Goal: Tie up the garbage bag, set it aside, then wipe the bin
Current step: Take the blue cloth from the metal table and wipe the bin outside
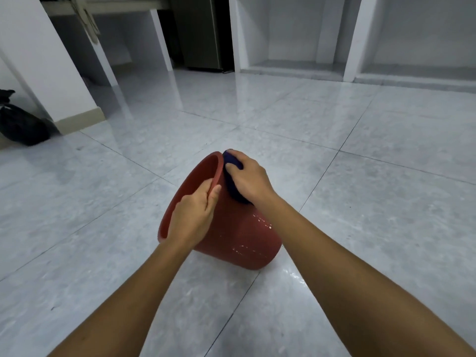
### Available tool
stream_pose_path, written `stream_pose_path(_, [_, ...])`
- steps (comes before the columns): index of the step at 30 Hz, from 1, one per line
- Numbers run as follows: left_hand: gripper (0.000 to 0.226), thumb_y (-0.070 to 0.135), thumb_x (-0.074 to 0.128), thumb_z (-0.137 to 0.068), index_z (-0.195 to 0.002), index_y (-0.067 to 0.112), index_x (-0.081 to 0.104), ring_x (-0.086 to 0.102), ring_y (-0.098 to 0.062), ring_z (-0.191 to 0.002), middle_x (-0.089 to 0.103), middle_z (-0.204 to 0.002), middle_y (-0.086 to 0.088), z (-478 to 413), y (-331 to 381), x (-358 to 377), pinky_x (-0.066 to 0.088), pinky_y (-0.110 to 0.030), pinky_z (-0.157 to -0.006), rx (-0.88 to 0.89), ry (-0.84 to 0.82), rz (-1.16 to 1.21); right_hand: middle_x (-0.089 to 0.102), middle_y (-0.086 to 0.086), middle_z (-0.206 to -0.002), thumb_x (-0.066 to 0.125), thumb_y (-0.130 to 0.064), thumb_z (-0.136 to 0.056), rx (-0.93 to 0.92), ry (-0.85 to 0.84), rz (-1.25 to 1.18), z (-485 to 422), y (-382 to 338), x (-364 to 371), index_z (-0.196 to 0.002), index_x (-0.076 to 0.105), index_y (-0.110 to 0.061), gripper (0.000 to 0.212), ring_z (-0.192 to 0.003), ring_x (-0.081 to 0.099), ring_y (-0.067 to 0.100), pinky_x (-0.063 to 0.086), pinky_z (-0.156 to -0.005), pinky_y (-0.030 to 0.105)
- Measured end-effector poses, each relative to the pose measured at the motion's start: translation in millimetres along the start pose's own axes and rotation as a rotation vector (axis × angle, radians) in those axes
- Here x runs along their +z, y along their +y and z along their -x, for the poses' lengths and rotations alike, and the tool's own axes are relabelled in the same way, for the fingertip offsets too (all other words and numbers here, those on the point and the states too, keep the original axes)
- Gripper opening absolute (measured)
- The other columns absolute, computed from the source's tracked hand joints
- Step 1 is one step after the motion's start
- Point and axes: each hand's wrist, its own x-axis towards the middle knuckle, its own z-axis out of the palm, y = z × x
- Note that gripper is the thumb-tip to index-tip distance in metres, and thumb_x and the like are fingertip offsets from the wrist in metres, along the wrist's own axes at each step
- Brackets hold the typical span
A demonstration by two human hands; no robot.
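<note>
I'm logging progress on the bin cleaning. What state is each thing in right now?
Red bin: tilted on the floor, mouth facing left, no bag inside, pale specks on its outer wall.
Dark blue cloth: pressed against the bin's outer wall near the rim.
Left hand: gripping the rim.
Right hand: closed on the cloth.
Black garbage bag: set aside by the wall.

Two bare forearms reached in from the bottom edge of the view, both uncovered from the frame's edge to the wrist, with no sleeve showing on either. The left hand (192, 215) and the right hand (248, 176) were ungloved. The fingers (215, 191) were bare of rings where they could be seen, and short nails showed at their tips. No watch or band sat on either wrist.
</note>
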Motion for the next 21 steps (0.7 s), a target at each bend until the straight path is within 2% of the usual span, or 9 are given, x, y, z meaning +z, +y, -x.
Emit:
stream_pose_path(3, [0.052, 0.066, 0.018, -0.089, -0.116, 0.036, 0.051, 0.064, -0.015, -0.069, 0.062, -0.071, 0.014, -4, -2, -6, 0.042, -0.022, -0.055, -0.030, 0.000, -0.004, 0.065, -0.005, -0.128, 0.049, -0.029, -0.090, 0.080, 0.045, 0.055, 9, 24, -2, -0.124, 0.061, -0.039, 0.038, -0.115, 0.058, 0.021, 0.046, -0.098, 0.033])
stream_pose_path(5, [0.054, 0.067, 0.022, -0.088, -0.133, 0.041, 0.039, 0.066, -0.016, -0.084, 0.068, -0.096, 0.012, 5, -7, -10, 0.044, -0.024, -0.061, -0.066, 0.052, -0.053, 0.067, -0.004, -0.125, 0.049, -0.030, -0.089, 0.247, 0.074, 0.124, 19, 56, -11, -0.117, 0.066, -0.038, 0.034, -0.115, 0.058, 0.023, 0.046, -0.099, 0.034])
stream_pose_path(7, [0.062, 0.067, 0.034, -0.086, -0.142, 0.045, 0.018, 0.061, -0.007, -0.094, 0.060, -0.121, 0.017, 27, -17, -20, 0.048, -0.029, -0.065, -0.028, 0.101, -0.130, 0.067, 0.002, -0.123, 0.049, -0.032, -0.089, 0.453, 0.104, 0.152, 34, 89, -25, -0.115, 0.067, -0.033, 0.031, -0.113, 0.059, 0.028, 0.046, -0.099, 0.036])
stream_pose_path(9, [0.063, 0.065, 0.035, -0.086, -0.142, 0.037, 0.024, 0.064, -0.008, -0.091, 0.062, -0.122, 0.014, 52, -32, -31, 0.054, -0.031, -0.063, 0.067, 0.025, -0.222, 0.068, 0.008, -0.119, 0.048, -0.029, -0.091, 0.587, 0.109, 0.122, 47, 108, -36, -0.113, 0.068, -0.027, 0.029, -0.104, 0.059, 0.030, 0.049, -0.093, 0.036])
stream_pose_path(10, [0.061, 0.064, 0.028, -0.086, -0.137, 0.032, 0.034, 0.067, -0.013, -0.082, 0.068, -0.110, 0.007, 59, -36, -34, 0.057, -0.033, -0.062, 0.094, -0.039, -0.247, 0.067, 0.010, -0.118, 0.047, -0.026, -0.092, 0.605, 0.098, 0.106, 50, 111, -38, -0.112, 0.067, -0.025, 0.029, -0.099, 0.058, 0.030, 0.049, -0.090, 0.035])
stream_pose_path(13, [0.065, 0.063, 0.016, -0.083, -0.115, 0.019, 0.052, 0.064, -0.025, -0.059, 0.067, -0.072, -0.005, 49, -27, -27, 0.056, -0.037, -0.057, 0.115, -0.106, -0.246, 0.065, 0.009, -0.124, 0.045, -0.028, -0.093, 0.525, 0.093, 0.115, 39, 92, -33, -0.120, 0.064, -0.025, 0.033, -0.110, 0.057, 0.031, 0.047, -0.093, 0.034])
stream_pose_path(17, [0.073, 0.066, 0.020, -0.082, -0.121, 0.014, 0.054, 0.064, -0.031, -0.062, 0.067, -0.071, -0.011, 23, -7, -12, 0.056, -0.041, -0.060, 0.050, -0.015, -0.192, 0.063, 0.000, -0.129, 0.048, -0.030, -0.092, 0.210, 0.041, 0.041, 15, 29, -11, -0.122, 0.063, -0.032, 0.034, -0.116, 0.057, 0.025, 0.046, -0.099, 0.035])
stream_pose_path(19, [0.073, 0.069, 0.023, -0.082, -0.122, 0.017, 0.055, 0.062, -0.028, -0.060, 0.064, -0.068, -0.003, 17, -8, -12, 0.051, -0.034, -0.054, 0.016, 0.028, -0.125, 0.062, -0.005, -0.131, 0.052, -0.028, -0.091, 0.049, -0.012, -0.012, 10, 5, -1, -0.125, 0.061, -0.034, 0.036, -0.116, 0.057, 0.020, 0.046, -0.098, 0.032])
stream_pose_path(21, [0.067, 0.072, 0.026, -0.081, -0.121, 0.025, 0.052, 0.061, -0.022, -0.061, 0.062, -0.067, 0.005, 12, -10, -13, 0.043, -0.027, -0.051, -0.031, 0.063, -0.047, 0.063, -0.006, -0.130, 0.053, -0.029, -0.090, -0.002, -0.021, 0.003, 10, 0, 7, -0.126, 0.061, -0.037, 0.038, -0.114, 0.058, 0.019, 0.047, -0.095, 0.030])
